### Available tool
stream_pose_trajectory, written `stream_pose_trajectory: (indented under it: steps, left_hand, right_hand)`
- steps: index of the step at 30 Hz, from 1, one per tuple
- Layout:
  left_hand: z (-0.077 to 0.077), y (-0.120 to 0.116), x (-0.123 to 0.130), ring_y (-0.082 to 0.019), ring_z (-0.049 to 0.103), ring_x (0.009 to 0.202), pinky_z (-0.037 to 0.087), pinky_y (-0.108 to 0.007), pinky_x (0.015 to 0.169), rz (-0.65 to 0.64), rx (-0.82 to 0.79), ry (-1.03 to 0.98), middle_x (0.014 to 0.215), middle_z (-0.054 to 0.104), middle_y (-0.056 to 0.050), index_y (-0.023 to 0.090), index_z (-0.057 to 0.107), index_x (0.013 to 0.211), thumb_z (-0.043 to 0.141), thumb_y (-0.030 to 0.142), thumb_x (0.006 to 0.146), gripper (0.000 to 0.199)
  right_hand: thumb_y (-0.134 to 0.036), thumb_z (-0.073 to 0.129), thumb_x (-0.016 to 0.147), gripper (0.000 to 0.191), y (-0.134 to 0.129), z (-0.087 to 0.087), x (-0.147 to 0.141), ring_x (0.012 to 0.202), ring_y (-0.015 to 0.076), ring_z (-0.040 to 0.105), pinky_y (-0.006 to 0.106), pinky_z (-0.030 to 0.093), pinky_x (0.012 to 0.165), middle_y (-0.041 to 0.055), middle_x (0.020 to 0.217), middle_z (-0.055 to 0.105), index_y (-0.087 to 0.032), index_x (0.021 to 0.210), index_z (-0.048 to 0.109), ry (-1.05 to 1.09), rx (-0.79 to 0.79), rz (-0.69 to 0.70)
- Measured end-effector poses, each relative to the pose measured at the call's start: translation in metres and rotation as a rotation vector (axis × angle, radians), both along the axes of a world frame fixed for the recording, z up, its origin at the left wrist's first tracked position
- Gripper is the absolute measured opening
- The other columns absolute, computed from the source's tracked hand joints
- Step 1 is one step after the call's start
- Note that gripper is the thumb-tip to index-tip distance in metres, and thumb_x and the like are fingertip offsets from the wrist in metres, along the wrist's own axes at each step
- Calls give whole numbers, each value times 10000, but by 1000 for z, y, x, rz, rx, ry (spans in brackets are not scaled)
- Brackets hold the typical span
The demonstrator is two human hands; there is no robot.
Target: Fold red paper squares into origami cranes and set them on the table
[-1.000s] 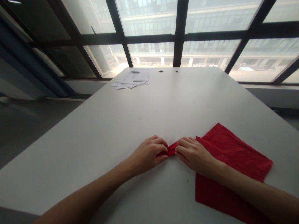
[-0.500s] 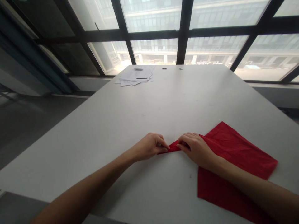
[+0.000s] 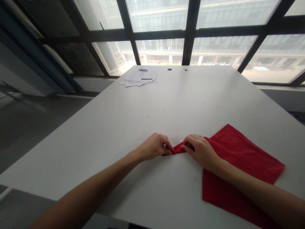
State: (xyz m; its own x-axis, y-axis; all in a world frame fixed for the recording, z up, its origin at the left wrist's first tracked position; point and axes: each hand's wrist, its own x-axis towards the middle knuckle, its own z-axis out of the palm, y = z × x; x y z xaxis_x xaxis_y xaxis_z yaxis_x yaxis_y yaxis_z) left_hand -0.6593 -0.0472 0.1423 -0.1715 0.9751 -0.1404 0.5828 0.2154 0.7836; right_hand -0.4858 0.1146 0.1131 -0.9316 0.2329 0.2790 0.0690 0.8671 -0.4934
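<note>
My left hand (image 3: 157, 147): pinched nearly closed, thumb and forefinger tips meeting on the red strip (image 3: 177, 149), a small gap showing behind the tips.
My right hand (image 3: 199, 149): fingers curled, thumb tip close against them, gripping the same strip at its other side; a dark hollow shows inside the curl.
Red strip: narrow and folded, slanting up slightly from left to right between my 2 hands, a short stretch of it bare; its left end pokes out just below my left fingers.
Red sheet (image 3: 245, 152): thin and creased, spread on the counter to my right; it passes under my right wrist and forearm (image 3: 257, 187), which hide its middle. Whether it joins the strip under my hand I cannot tell.
Left forearm (image 3: 102, 184): angled in from the lower left, well apart from the sheet.
Counter (image 3: 95, 136): white, long, narrowing away from me, with a small dark speck (image 3: 195, 178) left of the sheet.
Papers (image 3: 140, 78): a loose, overlapping pile at the far left, a greyish object (image 3: 143, 69) on top.
Dark spots (image 3: 169, 69): 2, near the far edge, right of the papers.
Windows (image 3: 159, 19): dark-framed, beyond the counter, a pale building outside.
Curtain (image 3: 35, 44): blue, at far left.
</note>
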Motion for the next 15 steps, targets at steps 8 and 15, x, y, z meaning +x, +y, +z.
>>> stream_pose_trajectory:
  steps: [8,15]
  left_hand:
    - [8,0,3,-120,572,693,415,-216,635,-58,12,146,813,674,16,232,772,906,699,162,773,168]
    - [11,-4,1,-99,585,771,409,-211,764,-254,82,328,1046,623,19,385,710,1154,617,213,920,306]
  right_hand:
    - [-206,675,878,144,-1,2,1,768,185,550,329,376,759,3,787,624,-209,789,562,4,12,-37]
    - [-213,677,865,124,-5,4,3,787,190,566,338,362,772,2,804,635,-212,825,559,8,17,-90]
